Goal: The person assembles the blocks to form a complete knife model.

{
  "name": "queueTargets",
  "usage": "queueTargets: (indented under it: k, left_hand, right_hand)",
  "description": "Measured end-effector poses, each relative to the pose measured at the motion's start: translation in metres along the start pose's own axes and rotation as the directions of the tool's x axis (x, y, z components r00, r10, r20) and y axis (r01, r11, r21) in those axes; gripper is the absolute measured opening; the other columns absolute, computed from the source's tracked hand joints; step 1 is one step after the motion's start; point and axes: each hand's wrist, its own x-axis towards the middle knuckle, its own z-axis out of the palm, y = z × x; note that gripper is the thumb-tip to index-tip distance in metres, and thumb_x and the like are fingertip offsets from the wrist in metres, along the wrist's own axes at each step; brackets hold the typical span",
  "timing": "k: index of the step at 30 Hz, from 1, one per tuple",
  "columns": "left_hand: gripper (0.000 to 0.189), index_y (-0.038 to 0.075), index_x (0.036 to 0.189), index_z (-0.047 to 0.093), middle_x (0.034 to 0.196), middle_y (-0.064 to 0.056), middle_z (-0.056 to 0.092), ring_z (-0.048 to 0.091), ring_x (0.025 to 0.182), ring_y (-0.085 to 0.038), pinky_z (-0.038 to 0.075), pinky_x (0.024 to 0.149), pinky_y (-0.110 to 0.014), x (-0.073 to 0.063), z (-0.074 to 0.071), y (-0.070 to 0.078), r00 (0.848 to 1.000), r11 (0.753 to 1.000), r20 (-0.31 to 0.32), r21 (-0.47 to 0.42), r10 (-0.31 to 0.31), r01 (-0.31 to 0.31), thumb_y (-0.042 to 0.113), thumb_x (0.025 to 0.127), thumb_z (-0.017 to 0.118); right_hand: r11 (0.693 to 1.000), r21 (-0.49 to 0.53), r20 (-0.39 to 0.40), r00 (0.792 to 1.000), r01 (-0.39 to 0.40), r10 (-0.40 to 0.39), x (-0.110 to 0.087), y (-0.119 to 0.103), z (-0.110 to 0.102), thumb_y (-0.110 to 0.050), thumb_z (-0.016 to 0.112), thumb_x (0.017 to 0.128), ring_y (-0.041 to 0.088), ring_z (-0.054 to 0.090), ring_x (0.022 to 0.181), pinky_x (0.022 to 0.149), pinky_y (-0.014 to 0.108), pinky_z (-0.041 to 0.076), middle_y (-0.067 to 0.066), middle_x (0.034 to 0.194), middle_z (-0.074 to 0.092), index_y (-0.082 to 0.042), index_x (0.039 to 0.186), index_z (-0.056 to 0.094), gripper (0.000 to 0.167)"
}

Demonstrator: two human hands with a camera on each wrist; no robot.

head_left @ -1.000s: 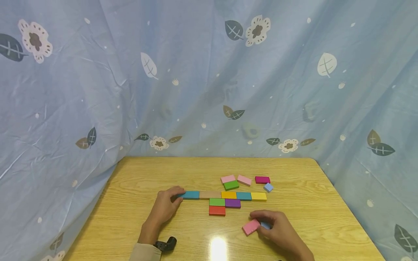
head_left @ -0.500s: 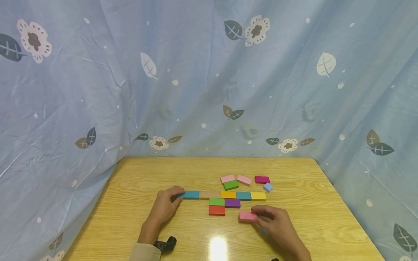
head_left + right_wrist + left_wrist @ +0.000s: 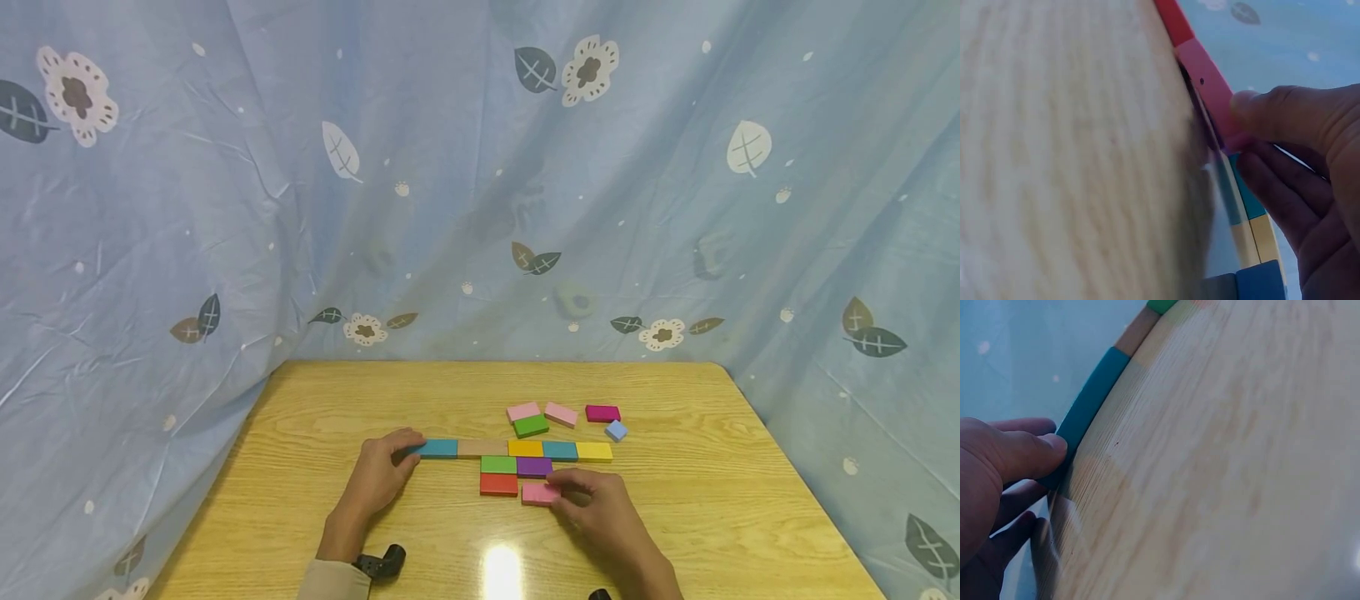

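Observation:
My left hand (image 3: 381, 473) pinches the left end of a blue block (image 3: 438, 449), with the thumb on its near side (image 3: 1088, 403). My right hand (image 3: 600, 508) grips a pink block (image 3: 538, 494) by its right end, between thumb and fingers. In the right wrist view, a dark gap shows under the pink block (image 3: 1207, 81). Its left end sits close to the red block (image 3: 498, 484), in front of the purple block (image 3: 534, 467). A light green block (image 3: 498, 465) lies behind the red one. A tan block (image 3: 482, 449) continues the row right of the blue block.
Orange (image 3: 525, 448), blue (image 3: 560, 451) and yellow (image 3: 595, 452) blocks extend the row rightward. Behind lie two pale pink blocks, a green block (image 3: 531, 426), a magenta block (image 3: 603, 413) and a small light blue block (image 3: 617, 431). Another blue block (image 3: 1261, 281) shows near the right wrist.
My right hand has carried the pink block left and away from me, turning it from slanted to parallel with the row, up beside the red block. The left hand has stayed put.

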Motion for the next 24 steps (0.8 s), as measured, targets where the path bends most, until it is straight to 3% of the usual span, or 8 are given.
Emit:
queueTargets:
  k: [3,8,15,24]
  left_hand:
    - [0.032,0.01,0.128,0.082,0.142,-0.014,0.074,0.066,0.141,-0.037,0.054,0.12,-0.052,0.0,0.0,0.0,1.0,1.0,0.002,0.004,-0.001,0.001,0.002,0.097,0.081]
    - [0.032,0.009,0.127,0.082,0.141,-0.013,0.075,0.066,0.141,-0.037,0.055,0.12,-0.051,0.001,0.0,0.0,1.0,1.0,0.003,0.011,0.001,-0.001,0.002,0.097,0.081]
    - [0.031,0.009,0.127,0.082,0.141,-0.014,0.075,0.066,0.141,-0.037,0.054,0.12,-0.052,0.001,0.0,0.001,1.0,1.0,-0.001,0.012,0.002,-0.002,0.001,0.096,0.081]
    - [0.031,0.008,0.127,0.082,0.142,-0.015,0.074,0.066,0.14,-0.038,0.053,0.12,-0.054,0.0,0.0,0.002,1.0,1.0,-0.002,0.009,-0.003,0.003,0.001,0.096,0.081]
  right_hand:
    - [0.998,-0.063,-0.003,1.0,0.026,-0.026,0.0,0.001,0.002,-0.006,0.086,0.093,0.014,0.077,0.117,0.103,0.028,0.064,-0.008,0.116,0.083,-0.019,0.119,0.084,0.03]
    - [0.981,-0.145,-0.053,0.989,0.13,-0.139,-0.001,-0.001,0.005,-0.002,0.088,0.09,0.008,0.077,0.108,0.101,0.032,0.066,-0.012,0.111,0.084,-0.019,0.115,0.085,0.03]
    - [0.919,-0.213,-0.053,0.935,0.331,-0.349,0.006,-0.003,0.014,0.004,0.089,0.086,0.007,0.078,0.094,0.085,0.028,0.069,-0.006,0.102,0.084,-0.013,0.106,0.084,0.026]
    - [0.933,-0.215,-0.047,0.951,0.29,-0.306,0.011,-0.006,0.016,0.006,0.087,0.087,0.009,0.078,0.097,0.088,0.03,0.069,-0.008,0.102,0.083,-0.016,0.104,0.084,0.027]
